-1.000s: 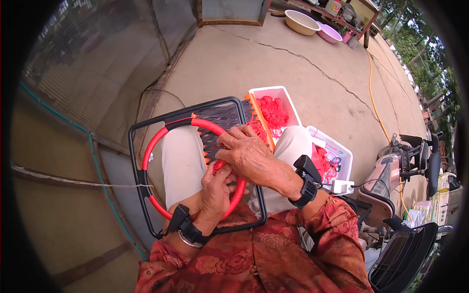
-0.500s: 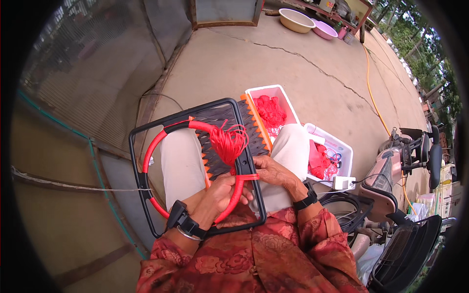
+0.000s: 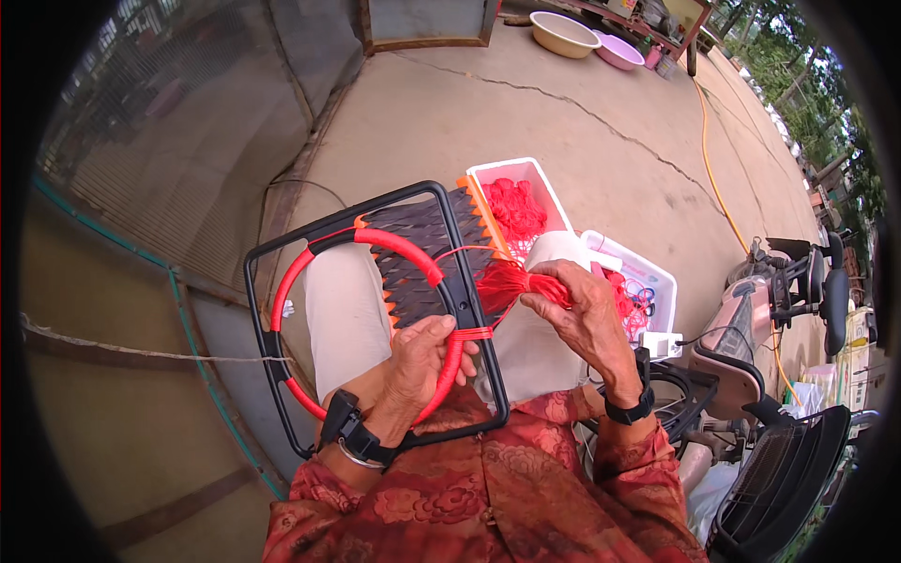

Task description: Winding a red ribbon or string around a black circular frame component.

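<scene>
Across my lap rests a black rectangular frame (image 3: 460, 298) with rounded corners. Inside it is a ring wrapped in red cord (image 3: 404, 246), with black gaps along its curve. My left hand (image 3: 422, 364) is closed around the ring's right side, just left of a few red cord turns (image 3: 476, 333) that lash the ring to the frame. A gathered bundle of red cord (image 3: 502, 283) is pinched in my right hand (image 3: 593, 324), held right of the frame. A thin strand loops from the bundle back toward the ring.
A dark panel with orange zigzag edges (image 3: 404, 286) lies under the frame. Beyond my knees stand two white bins (image 3: 561, 202) with red cord. A pale rope (image 3: 155, 354) stretches from the left to the frame. A pink scooter (image 3: 737, 324) stands at right; basins (image 3: 566, 42) lie far off.
My right hand has moved from beside the lashing outward to the right and taken hold of the cord bundle, which was hanging over the frame. My left hand stays on the ring.
</scene>
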{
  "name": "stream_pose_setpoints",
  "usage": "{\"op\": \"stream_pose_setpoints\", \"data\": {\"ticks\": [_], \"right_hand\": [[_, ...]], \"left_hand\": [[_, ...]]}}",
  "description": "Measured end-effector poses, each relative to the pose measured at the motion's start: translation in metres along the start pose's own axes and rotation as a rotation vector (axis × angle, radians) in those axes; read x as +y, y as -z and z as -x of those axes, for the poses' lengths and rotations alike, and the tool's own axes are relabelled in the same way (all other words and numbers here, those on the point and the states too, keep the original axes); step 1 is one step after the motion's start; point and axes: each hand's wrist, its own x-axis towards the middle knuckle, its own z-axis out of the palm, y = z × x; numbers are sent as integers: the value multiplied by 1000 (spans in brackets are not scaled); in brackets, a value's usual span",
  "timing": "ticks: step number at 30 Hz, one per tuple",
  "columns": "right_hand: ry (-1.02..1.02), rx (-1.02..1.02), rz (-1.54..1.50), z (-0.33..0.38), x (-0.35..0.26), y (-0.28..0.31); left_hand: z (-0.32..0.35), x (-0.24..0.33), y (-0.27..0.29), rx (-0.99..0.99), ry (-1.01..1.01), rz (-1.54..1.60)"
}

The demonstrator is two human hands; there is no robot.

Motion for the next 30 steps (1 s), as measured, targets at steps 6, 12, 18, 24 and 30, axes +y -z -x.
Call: {"op": "stream_pose_setpoints", "data": {"ticks": [6,12,18,24,30], "right_hand": [[173,86,-389,-10,-23,-18],[-116,-84,-1737,12,-45,-11],[-382,216,-1322,90,-6,86],[-668,114,-190,99,28,85],[-620,-45,-451,67,12,10]], "left_hand": [[-1,-3,-2,-59,3,-51],[-2,-2,2,-83,4,60],[-3,4,-5,-76,34,80],[-2,-3,-10,-52,105,76],[-3,-3,-6,-78,75,47]]}}
